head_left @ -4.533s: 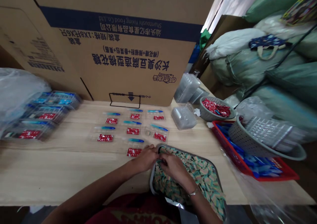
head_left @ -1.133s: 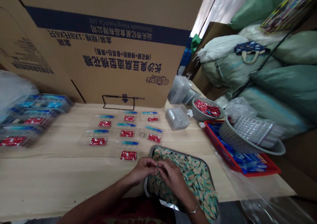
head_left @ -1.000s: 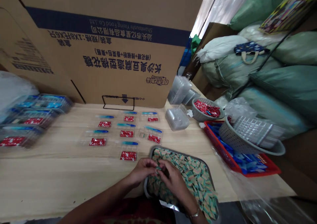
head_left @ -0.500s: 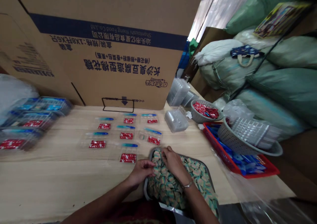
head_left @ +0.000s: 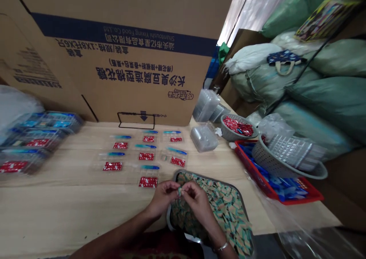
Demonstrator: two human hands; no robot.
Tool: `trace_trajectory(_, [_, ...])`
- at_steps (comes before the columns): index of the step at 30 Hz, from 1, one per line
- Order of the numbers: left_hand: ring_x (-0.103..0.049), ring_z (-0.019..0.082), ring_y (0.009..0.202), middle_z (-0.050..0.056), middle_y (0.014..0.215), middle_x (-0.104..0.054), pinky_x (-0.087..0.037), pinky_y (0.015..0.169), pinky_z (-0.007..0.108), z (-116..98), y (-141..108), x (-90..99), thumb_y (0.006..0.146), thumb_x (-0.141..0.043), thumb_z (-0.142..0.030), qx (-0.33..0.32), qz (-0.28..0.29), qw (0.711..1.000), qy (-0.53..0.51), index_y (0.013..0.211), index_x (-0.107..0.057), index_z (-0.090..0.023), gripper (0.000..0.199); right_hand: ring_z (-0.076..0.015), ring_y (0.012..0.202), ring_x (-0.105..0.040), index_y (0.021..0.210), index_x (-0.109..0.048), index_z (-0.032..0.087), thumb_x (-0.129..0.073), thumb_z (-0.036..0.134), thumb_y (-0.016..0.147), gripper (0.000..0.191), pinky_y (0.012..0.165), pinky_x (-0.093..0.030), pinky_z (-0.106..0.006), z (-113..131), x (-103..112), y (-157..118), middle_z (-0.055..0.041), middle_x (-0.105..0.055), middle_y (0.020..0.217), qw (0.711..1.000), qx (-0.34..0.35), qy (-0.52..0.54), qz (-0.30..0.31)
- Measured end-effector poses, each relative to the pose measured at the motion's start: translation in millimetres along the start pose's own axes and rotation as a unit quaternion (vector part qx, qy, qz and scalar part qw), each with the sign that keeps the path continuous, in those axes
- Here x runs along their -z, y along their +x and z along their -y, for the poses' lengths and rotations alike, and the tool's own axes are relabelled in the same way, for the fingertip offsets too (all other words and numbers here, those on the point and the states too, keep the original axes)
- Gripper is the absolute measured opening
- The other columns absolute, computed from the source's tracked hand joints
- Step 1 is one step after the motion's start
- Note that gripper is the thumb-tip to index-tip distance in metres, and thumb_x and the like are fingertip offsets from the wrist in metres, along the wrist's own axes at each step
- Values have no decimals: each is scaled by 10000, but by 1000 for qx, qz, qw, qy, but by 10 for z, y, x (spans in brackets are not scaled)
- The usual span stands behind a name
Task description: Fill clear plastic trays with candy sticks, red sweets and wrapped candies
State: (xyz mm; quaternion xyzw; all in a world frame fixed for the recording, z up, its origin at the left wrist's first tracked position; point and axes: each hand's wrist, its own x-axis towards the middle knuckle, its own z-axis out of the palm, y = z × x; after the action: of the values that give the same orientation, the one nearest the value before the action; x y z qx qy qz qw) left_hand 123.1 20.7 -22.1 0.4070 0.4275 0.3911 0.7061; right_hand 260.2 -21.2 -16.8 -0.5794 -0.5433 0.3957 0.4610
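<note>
My left hand [head_left: 163, 198] and my right hand [head_left: 197, 202] meet over the upper left corner of a metal tray [head_left: 243, 202]. Between their fingertips is a small green-and-tan piece [head_left: 180, 190], pinched from both sides; its exact kind is too small to make out. Many similar green-and-tan pieces [head_left: 225, 198] fill the tray in a loose heap. A bracelet circles my right wrist. Just beyond my left hand lies a clear plastic tray with a red packet [head_left: 148, 182] and a blue stick-like item [head_left: 150, 167] in it.
Several more clear trays with red packets [head_left: 146, 156] lie farther back, before a large cardboard box [head_left: 137, 60]. Filled trays [head_left: 37, 140] are stacked at left. Rightward stand empty clear trays [head_left: 203, 139], a basket of red packets [head_left: 238, 127] and a red crate [head_left: 311, 194].
My right hand has moved down and toward me from the tray's far edge to meet my left hand. The small piece now shows between both hands' fingertips.
</note>
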Motion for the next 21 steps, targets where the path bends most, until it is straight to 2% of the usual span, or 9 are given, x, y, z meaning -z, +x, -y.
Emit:
trace_trajectory(5, [-605,153,677,19,723,-693,-469,674,269,-54,-49,114,548,-804,-371,-29,27,999,-12,748,-687,-158,315,-138,620,-528,726,-542,193,-547,364,804,188,577,-441,-242,-2,-129,45,-2,-559,669,1000,6,-4,-28])
trace_trajectory(8, [-603,155,676,16,707,-684,-471,685,278,-76,-29,173,532,-812,-370,-55,14,998,-20,730,-670,-160,322,-144,664,-551,800,-566,190,-546,319,791,131,605,-451,-248,30,-177,106,-16,-585,756,999,25,-39,-25])
trace_trajectory(11, [-589,144,661,2,670,-663,-462,681,267,-101,12,241,522,-806,-328,-81,-13,997,-8,694,-644,-162,288,-151,700,-573,911,-593,196,-534,252,788,148,633,-456,-256,116,-184,194,-26,-625,827,995,42,-86,16])
trace_trajectory(16, [-568,134,626,-41,619,-607,-443,635,245,-91,39,375,512,-787,-269,-93,-57,994,11,800,-584,-189,361,-154,729,-575,828,-619,199,-532,171,776,105,667,-433,-258,238,-242,361,-15,-622,778,972,117,-172,110])
trace_trajectory(19, [-583,150,646,-31,635,-618,-448,648,257,-42,49,451,557,-760,-306,-108,-77,991,34,839,-556,-195,365,-121,600,-541,785,-606,188,-537,149,737,93,563,-407,-220,183,-316,474,21,-587,664,980,75,-129,129])
trace_trajectory(21, [-605,168,678,-9,678,-641,-465,661,275,-44,84,503,638,-700,-340,-121,-66,988,74,891,-556,-197,324,-116,579,-532,760,-608,185,-560,173,712,68,535,-402,-209,95,-324,593,33,-579,624,986,50,-91,132])
